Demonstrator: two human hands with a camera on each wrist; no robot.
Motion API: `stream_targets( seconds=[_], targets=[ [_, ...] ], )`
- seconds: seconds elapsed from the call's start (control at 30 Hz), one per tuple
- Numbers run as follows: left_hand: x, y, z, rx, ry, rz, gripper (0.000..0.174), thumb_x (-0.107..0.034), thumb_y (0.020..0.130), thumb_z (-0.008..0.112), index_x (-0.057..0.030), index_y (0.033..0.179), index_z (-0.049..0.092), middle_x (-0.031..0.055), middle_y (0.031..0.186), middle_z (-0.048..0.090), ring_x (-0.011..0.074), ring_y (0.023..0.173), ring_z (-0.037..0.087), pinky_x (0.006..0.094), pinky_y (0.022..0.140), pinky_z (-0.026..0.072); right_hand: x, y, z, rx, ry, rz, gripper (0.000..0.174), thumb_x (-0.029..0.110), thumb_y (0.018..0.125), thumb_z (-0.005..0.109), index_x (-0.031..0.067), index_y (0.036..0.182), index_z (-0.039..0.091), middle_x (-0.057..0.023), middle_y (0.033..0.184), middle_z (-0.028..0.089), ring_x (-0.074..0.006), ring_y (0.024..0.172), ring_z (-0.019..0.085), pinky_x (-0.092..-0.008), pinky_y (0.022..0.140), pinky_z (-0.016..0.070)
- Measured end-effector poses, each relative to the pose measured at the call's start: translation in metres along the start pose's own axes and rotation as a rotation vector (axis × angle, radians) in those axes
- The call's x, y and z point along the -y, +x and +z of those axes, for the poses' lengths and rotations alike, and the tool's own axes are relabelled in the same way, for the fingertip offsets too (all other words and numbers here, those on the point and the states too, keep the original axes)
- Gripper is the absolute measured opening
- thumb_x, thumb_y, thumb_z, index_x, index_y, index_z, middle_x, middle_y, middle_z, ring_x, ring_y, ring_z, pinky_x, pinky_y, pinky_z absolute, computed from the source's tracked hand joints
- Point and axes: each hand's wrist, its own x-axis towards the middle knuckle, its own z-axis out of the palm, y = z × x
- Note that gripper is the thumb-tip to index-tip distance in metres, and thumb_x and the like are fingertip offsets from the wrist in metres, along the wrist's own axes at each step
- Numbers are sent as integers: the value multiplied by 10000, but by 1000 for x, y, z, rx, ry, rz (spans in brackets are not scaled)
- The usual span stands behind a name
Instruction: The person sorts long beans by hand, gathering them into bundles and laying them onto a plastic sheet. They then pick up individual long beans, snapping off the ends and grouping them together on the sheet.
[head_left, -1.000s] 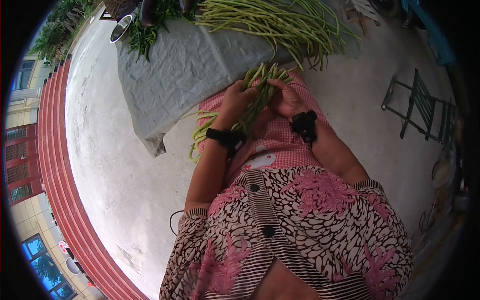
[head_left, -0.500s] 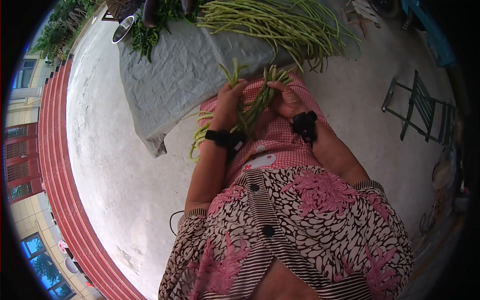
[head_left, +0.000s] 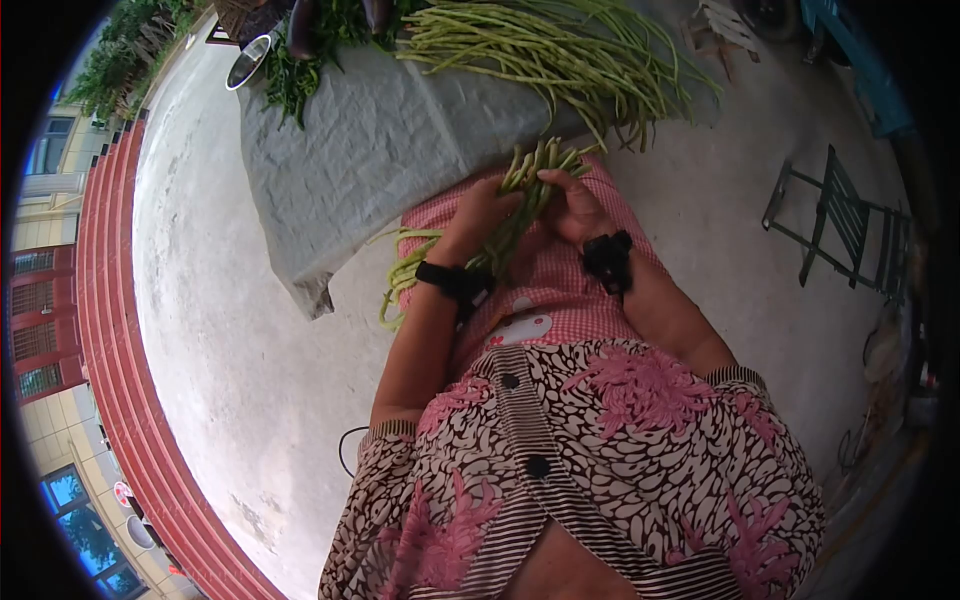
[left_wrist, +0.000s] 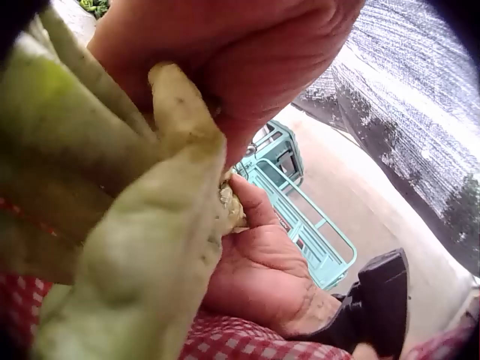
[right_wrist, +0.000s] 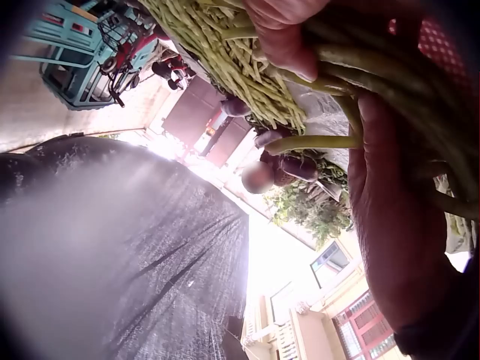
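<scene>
A bundle of long green beans [head_left: 530,172] lies across the lap, its ends fanning out over the knees. My right hand [head_left: 578,210] grips the bundle from the right side, thumb across the beans. From the left, my left hand [head_left: 482,215] curls round beans in the same bundle. In the right wrist view a single long bean [right_wrist: 319,142] sticks out past the left hand [right_wrist: 397,217]. Close up in the left wrist view, beans [left_wrist: 157,240] hide part of the left hand. Limp beans [head_left: 405,275] trail over the left thigh.
A grey sheet [head_left: 340,170] spreads ahead of the knees. On it lie a big pile of long beans [head_left: 540,45], leafy greens [head_left: 290,95], eggplants [head_left: 303,28] and a metal bowl [head_left: 248,62]. A folding chair [head_left: 845,215] stands at right. Pink checked cloth [head_left: 590,290] covers the lap.
My left hand lifted a few beans apart to the left half a second ago and is now back against the bundle. The right hand has stayed on the bundle.
</scene>
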Motion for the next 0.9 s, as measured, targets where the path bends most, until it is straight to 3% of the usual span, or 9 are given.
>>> stream_targets(
  seconds=[0.13, 0.23, 0.33, 0.63, 0.83, 0.9],
  targets=[
    [-12, -4, 0, -139, 91, 6, 279, -254, 928, 617, -18, 1077, 624, 21, 848, 627, 97, 695, 555, 267, 593, 450, 1, 1, -4, 32, 32, 20, 228, 94, 849, 659, 63, 1068, 605, -62, 1009, 662, -210, 955, 629, -372, 921, 483],
    [-22, -6, -3, -335, -351, -174, 256, -253, 923, 615, -9, 997, 604, 60, 764, 630, 156, 630, 581, 318, 588, 480, 2, 4, -15, 33, 91, 55, 204, 76, 866, 648, 75, 1066, 613, -50, 995, 674, -196, 928, 647, -360, 897, 508],
    [-23, -11, -6, -282, -348, -196, 247, -268, 934, 608, -31, 996, 580, 36, 731, 596, 116, 601, 548, 267, 543, 449, -1, 4, -14, 11, 54, 20, 204, 96, 869, 655, 83, 1068, 610, -37, 981, 670, -188, 901, 646, -360, 874, 510],
    [-20, -4, 13, -130, -305, -65, 310, -136, 804, 748, 12, 1031, 598, 47, 861, 638, 113, 753, 607, 266, 648, 501, 0, 2, -6, -32, -21, -6, 289, 125, 866, 669, 91, 1140, 587, -30, 1048, 641, -174, 973, 611, -361, 910, 468],
    [-36, -16, 6, 90, -376, -92, 345, -135, 856, 683, 22, 1141, 571, 62, 939, 637, 118, 771, 616, 244, 644, 499, 0, 2, -6, -9, -34, -21, 283, 129, 874, 658, 86, 1144, 585, -42, 1061, 642, -188, 993, 609, -370, 937, 456],
    [-39, -21, 4, 68, -564, -149, 317, -111, 856, 678, 11, 1136, 592, 50, 936, 652, 125, 787, 626, 259, 671, 506, -1, 1, -4, -37, -23, -16, 284, 133, 877, 653, 76, 1146, 581, -53, 1076, 642, -197, 1007, 608, -376, 955, 447]
  ],
)
